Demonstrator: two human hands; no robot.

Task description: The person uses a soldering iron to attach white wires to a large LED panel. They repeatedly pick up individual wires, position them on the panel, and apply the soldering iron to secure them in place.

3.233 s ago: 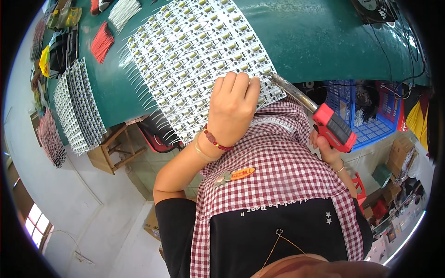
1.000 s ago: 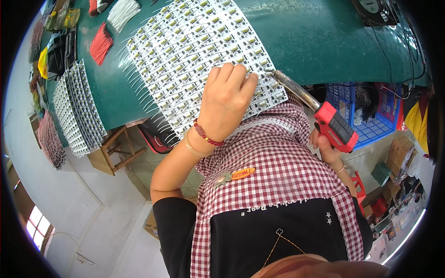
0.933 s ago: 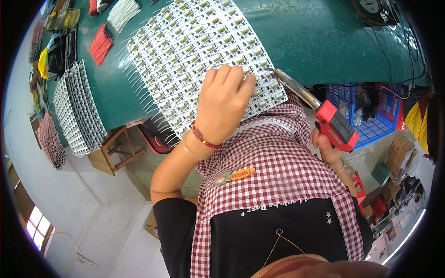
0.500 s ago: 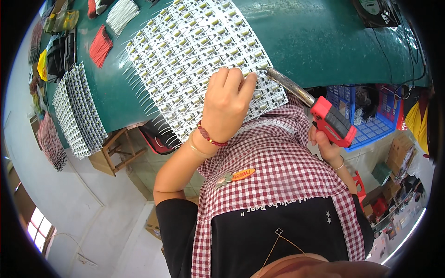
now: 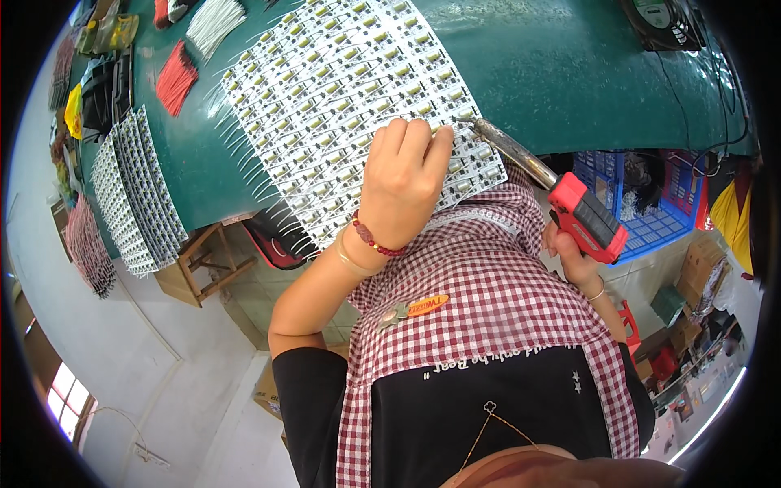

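A large sheet of small white circuit boards (image 5: 325,106) lies on the bench and reaches over its near edge. Rows of yellowish parts cover it, and thin white wires trail from its left side. My left hand (image 5: 404,175) rests on the near part of the sheet, its fingers closed in a pinch. What they pinch is too small or hidden to make out. In my right hand (image 5: 573,259) is a red and black soldering gun (image 5: 587,215). Its long metal barrel points up and left, with the tip at the sheet's right edge, close to my left fingertips.
Stacked board sheets (image 5: 142,191) hang over the bench edge at left. Bundles of red wires (image 5: 176,79) and white wires (image 5: 215,28) lie on the green bench (image 5: 561,73). A black device (image 5: 663,23) with cords stands at far right. Below it is a blue crate (image 5: 659,220).
The soldering gun has shifted slightly right and down. My left hand has moved a little to the right, still pinched over the sheet.
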